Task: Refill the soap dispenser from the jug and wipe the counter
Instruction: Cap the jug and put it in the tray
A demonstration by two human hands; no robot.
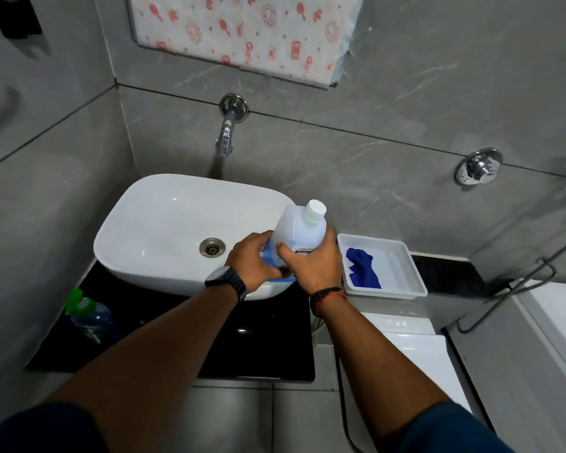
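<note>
At the left, a green-capped bottle point(90, 317) stands on the black counter point(268, 348) beside the white basin point(164, 223). Over the basin's right rim, the left hand point(252, 259) and right hand point(311, 263) both grip the capped white jug point(299, 232), tilted. To the right, a blue cloth point(361, 268) lies in a white tray point(402, 266).

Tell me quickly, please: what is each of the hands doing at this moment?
Left hand: closed on the lower part of the white jug.
Right hand: closed on the same jug, on its right side; the cap is on.
</note>
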